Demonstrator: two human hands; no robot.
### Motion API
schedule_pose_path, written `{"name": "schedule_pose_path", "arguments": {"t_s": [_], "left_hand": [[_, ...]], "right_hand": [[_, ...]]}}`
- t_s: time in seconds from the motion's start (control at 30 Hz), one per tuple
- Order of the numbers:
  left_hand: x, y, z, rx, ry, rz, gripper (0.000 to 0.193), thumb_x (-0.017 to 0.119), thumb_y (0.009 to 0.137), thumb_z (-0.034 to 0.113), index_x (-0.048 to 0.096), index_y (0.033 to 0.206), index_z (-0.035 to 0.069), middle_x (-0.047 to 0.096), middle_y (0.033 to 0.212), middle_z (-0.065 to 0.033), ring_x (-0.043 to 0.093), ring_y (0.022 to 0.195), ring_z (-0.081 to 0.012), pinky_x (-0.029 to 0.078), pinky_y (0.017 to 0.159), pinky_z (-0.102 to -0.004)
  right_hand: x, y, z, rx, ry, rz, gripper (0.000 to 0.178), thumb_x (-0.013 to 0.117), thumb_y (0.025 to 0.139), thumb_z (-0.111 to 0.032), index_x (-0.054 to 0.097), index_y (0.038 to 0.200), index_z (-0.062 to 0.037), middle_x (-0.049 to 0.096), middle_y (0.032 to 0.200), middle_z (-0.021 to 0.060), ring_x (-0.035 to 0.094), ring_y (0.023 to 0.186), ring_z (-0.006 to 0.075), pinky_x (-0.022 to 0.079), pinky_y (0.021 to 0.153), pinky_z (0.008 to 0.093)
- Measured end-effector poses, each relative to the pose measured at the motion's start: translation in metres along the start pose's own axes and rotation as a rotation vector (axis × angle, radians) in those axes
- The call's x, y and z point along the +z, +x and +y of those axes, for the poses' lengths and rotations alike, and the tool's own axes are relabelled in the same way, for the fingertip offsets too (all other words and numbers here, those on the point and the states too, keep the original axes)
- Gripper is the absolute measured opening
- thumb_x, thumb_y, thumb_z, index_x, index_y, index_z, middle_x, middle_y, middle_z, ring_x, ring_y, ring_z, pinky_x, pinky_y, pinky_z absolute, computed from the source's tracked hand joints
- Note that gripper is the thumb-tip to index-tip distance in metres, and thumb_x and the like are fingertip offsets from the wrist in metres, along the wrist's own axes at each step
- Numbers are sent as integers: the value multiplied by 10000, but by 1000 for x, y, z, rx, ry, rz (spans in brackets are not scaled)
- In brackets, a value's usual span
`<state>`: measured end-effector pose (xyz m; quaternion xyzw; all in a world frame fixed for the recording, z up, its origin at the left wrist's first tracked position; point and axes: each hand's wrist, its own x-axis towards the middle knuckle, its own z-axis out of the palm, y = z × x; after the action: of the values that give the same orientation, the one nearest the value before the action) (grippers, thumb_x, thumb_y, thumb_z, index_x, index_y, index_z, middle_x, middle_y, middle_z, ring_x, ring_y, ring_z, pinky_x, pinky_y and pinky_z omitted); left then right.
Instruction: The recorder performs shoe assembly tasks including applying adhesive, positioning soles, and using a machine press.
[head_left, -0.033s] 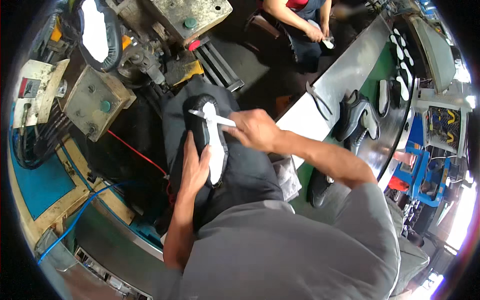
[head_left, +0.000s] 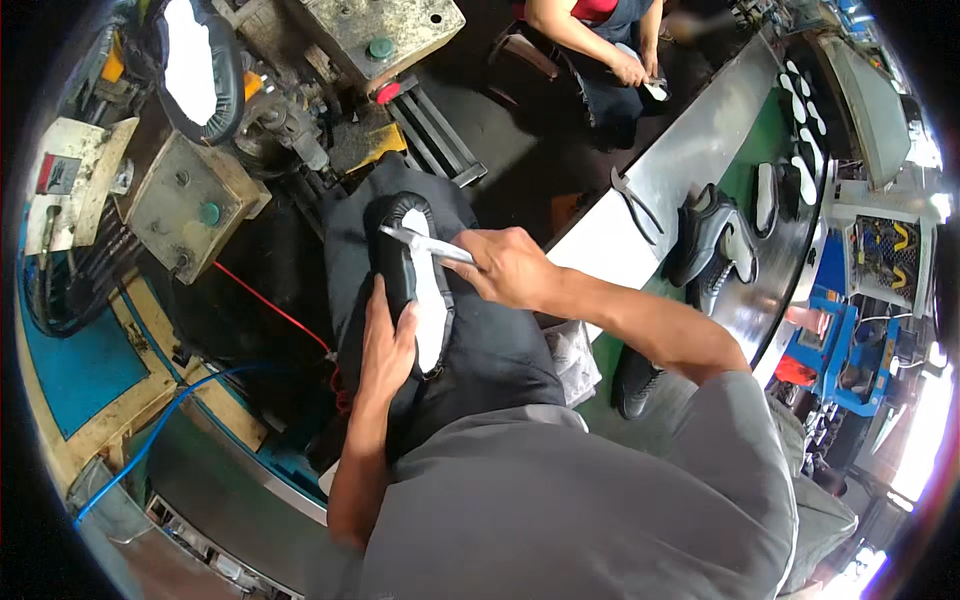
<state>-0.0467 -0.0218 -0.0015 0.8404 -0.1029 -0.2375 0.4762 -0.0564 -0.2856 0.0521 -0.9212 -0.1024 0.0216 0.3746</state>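
Observation:
A black shoe upper (head_left: 395,262) with a white insole (head_left: 430,320) facing up lies lengthwise on my lap, its gathered toe edge pointing away from me. My left hand (head_left: 385,345) grips the shoe's left side near the heel, thumb over the edge by the insole. My right hand (head_left: 508,265) is closed around a silver metal hand tool (head_left: 425,244). The tool reaches leftward across the toe part, its flat narrow end at the shoe's left edge. Its exact kind is unclear, and whether it touches the shoe I cannot tell.
Machines with metal blocks (head_left: 195,200) stand at left and ahead; another shoe with a white insole (head_left: 190,75) sits upper left. On the right, a metal-edged bench (head_left: 690,130) carries pincers (head_left: 637,205), dark shoes (head_left: 705,235) and white insoles (head_left: 803,130). A co-worker's hands (head_left: 640,75) work ahead.
My right hand and the tool have shifted slightly, the tool now showing more of its broad side over the toe. My left hand stays on the shoe.

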Motion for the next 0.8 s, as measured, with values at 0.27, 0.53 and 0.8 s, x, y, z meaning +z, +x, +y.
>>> {"name": "schedule_pose_path", "arguments": {"t_s": [0.27,0.53,0.8], "left_hand": [[-8,3,0,-267,-807,-145,916,724,1035,108,192,1780,76,410,1720,-149,505,1482,-254,400,1242,-376],[4,-11,-1,-149,-684,-159,987,636,1038,-107,42,1795,113,369,1695,-187,651,1300,-235,527,1137,-356],[9,-25,-10,-71,-601,-83,1051,765,981,-25,88,1779,69,394,1716,-316,597,1429,-314,508,1160,-389]], "right_hand": [[-4,7,21,27,-116,177,475,786,846,-228,630,1249,-31,698,988,230,725,856,458,608,751,541],[11,-10,51,73,-389,-49,341,754,830,-135,560,1089,-26,709,920,203,753,806,446,620,707,553],[4,15,70,145,-491,-176,271,706,880,-112,557,1078,-1,711,924,228,723,834,488,601,750,580]]}}
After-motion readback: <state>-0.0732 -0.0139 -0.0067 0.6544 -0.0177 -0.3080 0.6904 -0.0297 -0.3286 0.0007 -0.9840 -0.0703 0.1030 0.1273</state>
